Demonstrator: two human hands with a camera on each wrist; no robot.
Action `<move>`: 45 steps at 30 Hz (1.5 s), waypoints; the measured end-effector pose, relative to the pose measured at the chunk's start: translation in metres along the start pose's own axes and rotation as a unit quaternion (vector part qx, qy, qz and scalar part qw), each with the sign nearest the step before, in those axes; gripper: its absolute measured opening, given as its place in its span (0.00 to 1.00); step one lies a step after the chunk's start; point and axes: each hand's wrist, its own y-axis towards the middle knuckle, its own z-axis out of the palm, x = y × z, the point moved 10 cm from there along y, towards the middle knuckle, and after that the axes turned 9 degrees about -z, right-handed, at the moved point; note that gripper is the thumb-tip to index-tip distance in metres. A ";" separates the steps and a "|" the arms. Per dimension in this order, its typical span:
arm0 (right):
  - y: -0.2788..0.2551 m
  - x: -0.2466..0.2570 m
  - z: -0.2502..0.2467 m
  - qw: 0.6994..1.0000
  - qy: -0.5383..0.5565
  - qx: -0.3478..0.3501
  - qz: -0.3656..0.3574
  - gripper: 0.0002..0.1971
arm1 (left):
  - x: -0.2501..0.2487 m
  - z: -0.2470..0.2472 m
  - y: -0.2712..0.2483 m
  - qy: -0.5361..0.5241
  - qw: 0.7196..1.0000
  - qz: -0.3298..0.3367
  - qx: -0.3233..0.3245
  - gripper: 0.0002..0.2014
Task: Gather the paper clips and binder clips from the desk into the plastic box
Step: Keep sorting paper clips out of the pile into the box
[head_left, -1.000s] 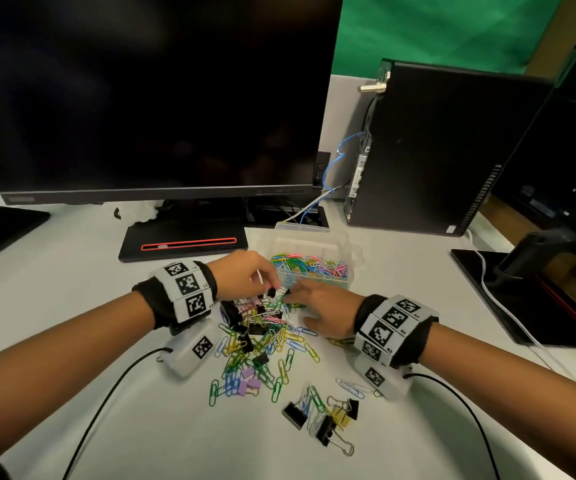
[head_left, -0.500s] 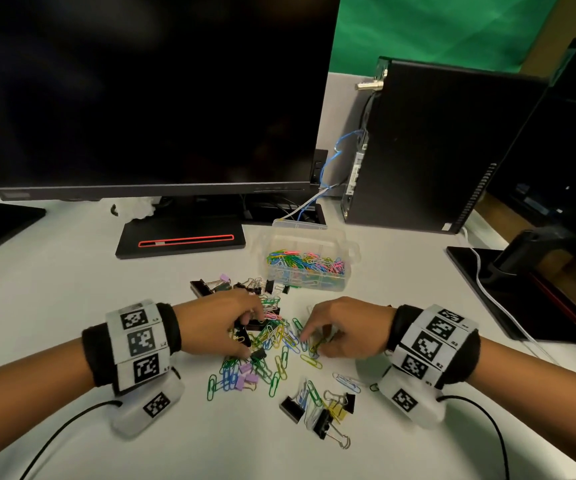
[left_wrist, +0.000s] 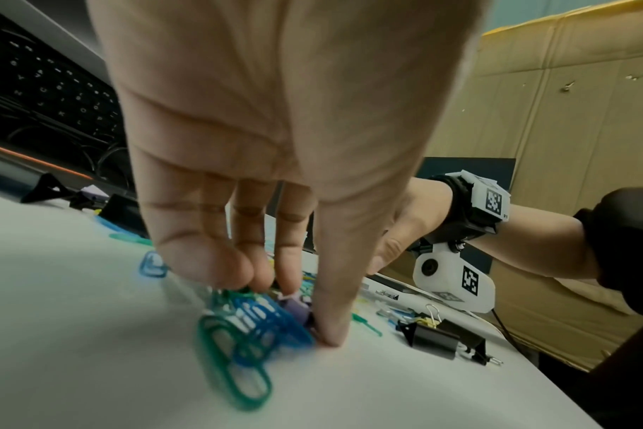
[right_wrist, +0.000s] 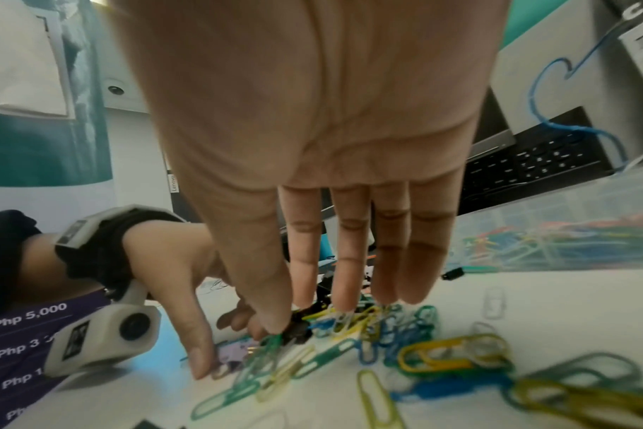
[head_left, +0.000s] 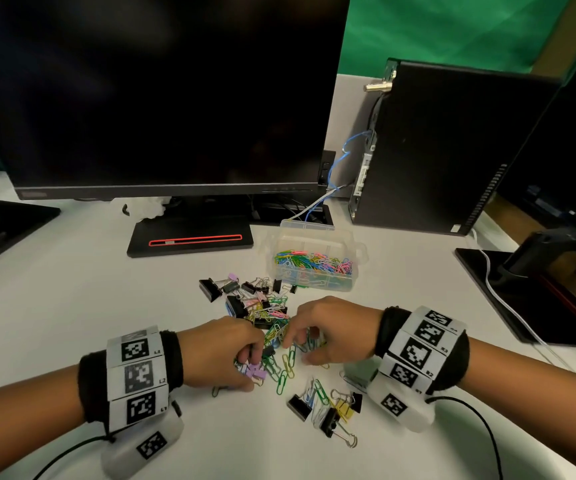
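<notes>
My left grip (head_left: 225,355) pinches coloured wire paper clips (head_left: 281,365) off the white tabletop (head_left: 71,306) — right grip (head_left: 328,330) beside it, fingers reaching down onto the same pile.

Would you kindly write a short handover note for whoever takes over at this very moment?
Left hand: fingers and thumb pinching paper clips on the desk.
Right hand: fingers straight, tips on the same pile.
Box: open, behind the pile, already holding many paper clips.
Left: loose paper clips; binder clips nearest you and more binder clips by the box.
</notes>
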 end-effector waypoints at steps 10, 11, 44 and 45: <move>0.035 0.009 0.008 1.000 -0.015 0.012 -0.010 0.17 | -0.005 -0.005 -0.003 0.018 1.000 0.019 0.011 0.10; 0.036 0.009 0.009 1.000 -0.020 0.015 -0.008 0.16 | -0.005 -0.005 -0.003 0.017 1.000 0.022 0.013 0.11; 0.004 -0.038 -0.019 0.994 -0.013 -0.059 0.096 0.06 | -0.017 0.002 0.012 0.028 0.999 0.028 0.016 0.09; 0.000 -0.047 -0.023 0.991 -0.015 -0.063 0.114 0.06 | -0.017 0.002 0.013 0.025 0.999 0.029 0.017 0.09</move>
